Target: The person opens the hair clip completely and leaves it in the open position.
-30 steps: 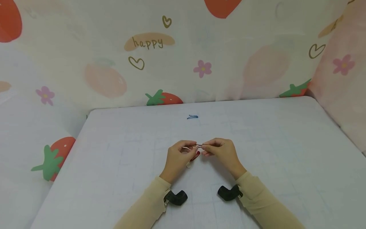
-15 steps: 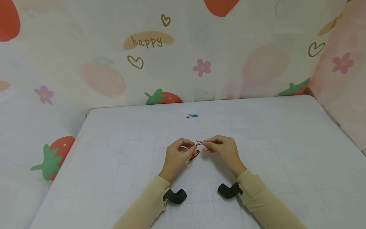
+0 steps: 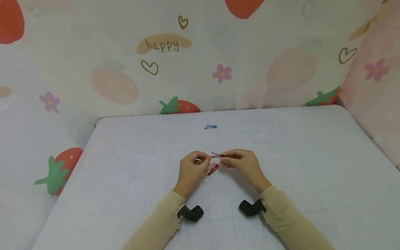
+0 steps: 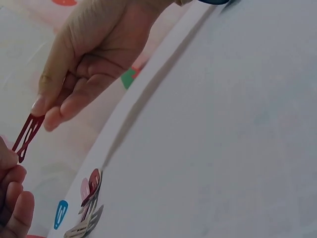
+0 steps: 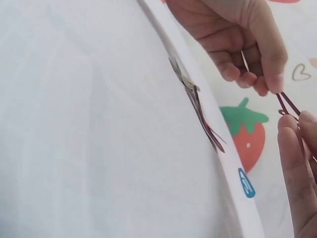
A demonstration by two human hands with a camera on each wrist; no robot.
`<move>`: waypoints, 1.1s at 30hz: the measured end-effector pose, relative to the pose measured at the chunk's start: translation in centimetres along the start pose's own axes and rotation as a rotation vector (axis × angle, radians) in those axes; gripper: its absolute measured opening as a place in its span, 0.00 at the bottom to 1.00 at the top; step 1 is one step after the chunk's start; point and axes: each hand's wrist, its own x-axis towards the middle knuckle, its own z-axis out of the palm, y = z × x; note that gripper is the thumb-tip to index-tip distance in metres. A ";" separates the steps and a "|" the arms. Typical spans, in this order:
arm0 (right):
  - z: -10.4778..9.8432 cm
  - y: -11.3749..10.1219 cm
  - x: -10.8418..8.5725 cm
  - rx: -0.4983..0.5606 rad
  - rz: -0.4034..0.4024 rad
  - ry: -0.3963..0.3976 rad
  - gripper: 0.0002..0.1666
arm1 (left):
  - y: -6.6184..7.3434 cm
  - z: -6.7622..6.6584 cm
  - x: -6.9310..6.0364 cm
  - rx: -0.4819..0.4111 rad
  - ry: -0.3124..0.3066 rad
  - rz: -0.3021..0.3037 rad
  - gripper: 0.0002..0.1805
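Observation:
A dark red snap hair clip [image 3: 216, 156] is held above the table between both hands, its two arms spread apart at the left end. My right hand [image 3: 243, 164] pinches the broad end between thumb and forefinger. In the left wrist view that clip [image 4: 28, 134] runs down to the fingertips of my left hand [image 4: 15, 198]. My left hand [image 3: 194, 170] pinches one arm near its tip. Below the hands lie a red hair clip [image 3: 213, 169], a cream one [image 3: 205, 177] and a pink one [image 4: 85, 187], bunched together.
A blue hair clip [image 3: 210, 127] lies alone toward the back of the white table [image 3: 140, 180]. Behind the table rises a strawberry-print backdrop [image 3: 193, 69]. Each wrist carries a black camera mount [image 3: 192, 213].
The left fingers have shifted slightly left, exposing more of the dark red hair clip and the pink one below. The right hand keeps its pinch. The blue hair clip has not moved.

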 end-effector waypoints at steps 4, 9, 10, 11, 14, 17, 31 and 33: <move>-0.3 -0.3 -0.1 -0.015 -0.001 0.009 0.16 | -0.1 -0.3 0.3 0.000 0.015 -0.012 0.02; -0.1 -0.7 0.6 -0.020 -0.023 0.004 0.17 | 0.1 -0.8 1.0 0.001 0.022 -0.025 0.03; 0.0 -0.9 0.8 -0.024 -0.026 0.004 0.17 | 0.1 -0.9 1.3 0.007 0.017 -0.025 0.03; 0.1 -1.0 1.1 -0.028 -0.023 0.005 0.16 | 0.2 -1.0 1.6 0.010 0.009 -0.029 0.03; 0.2 -1.7 2.3 -0.054 -0.015 0.001 0.15 | 0.3 -1.3 2.7 0.023 -0.020 -0.040 0.03; 0.1 -2.7 3.6 -0.071 -0.005 -0.021 0.15 | 0.3 -1.7 4.0 0.024 -0.043 -0.059 0.05; 0.0 -4.4 8.6 -0.246 0.066 0.014 0.11 | -0.9 -1.8 9.6 0.013 -0.144 -0.232 0.10; 0.0 -4.2 9.2 -0.270 0.078 0.029 0.10 | -1.1 -1.7 10.0 0.018 -0.161 -0.248 0.10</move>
